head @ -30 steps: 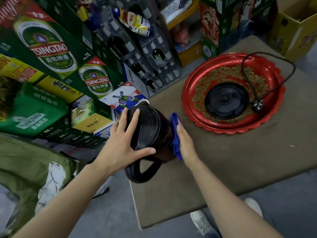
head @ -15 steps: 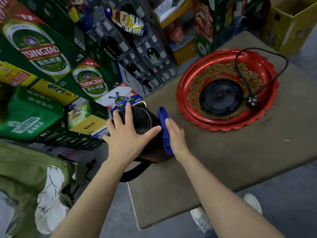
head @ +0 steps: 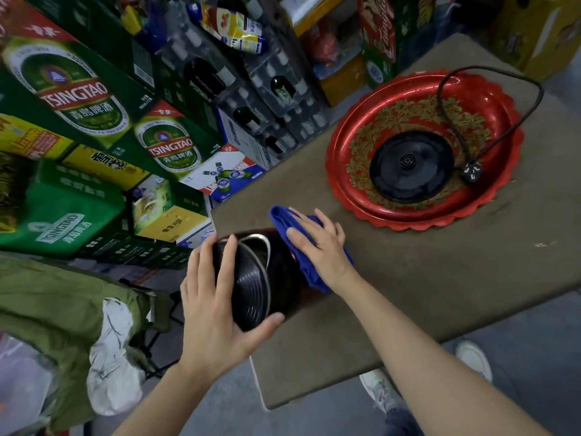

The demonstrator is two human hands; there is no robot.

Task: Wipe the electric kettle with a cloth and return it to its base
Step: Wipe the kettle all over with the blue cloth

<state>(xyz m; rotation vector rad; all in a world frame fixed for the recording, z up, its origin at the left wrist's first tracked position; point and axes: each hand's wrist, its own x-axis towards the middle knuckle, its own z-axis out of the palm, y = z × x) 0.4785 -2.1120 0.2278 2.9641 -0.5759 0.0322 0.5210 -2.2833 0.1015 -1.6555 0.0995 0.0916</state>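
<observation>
Head view: the electric kettle (head: 270,278), dark and tipped on its side near the table's (head: 440,294) left edge, with its ribbed end toward the camera. Compared with a second ago, the kettle has been rolled so its handle, then hanging below, is out of sight, and the blue cloth (head: 309,269) now lies over the upper flank. The right hand (head: 320,243) presses the cloth down with straight fingers; the left hand (head: 217,297) steadies the ribbed end, fingers spread and thumb under it. Wiping therefore seems to be advancing around the body. The base (head: 412,166) waits unoccupied in the red tray (head: 349,158), well apart, its cord (head: 490,89) looping over the rim.
</observation>
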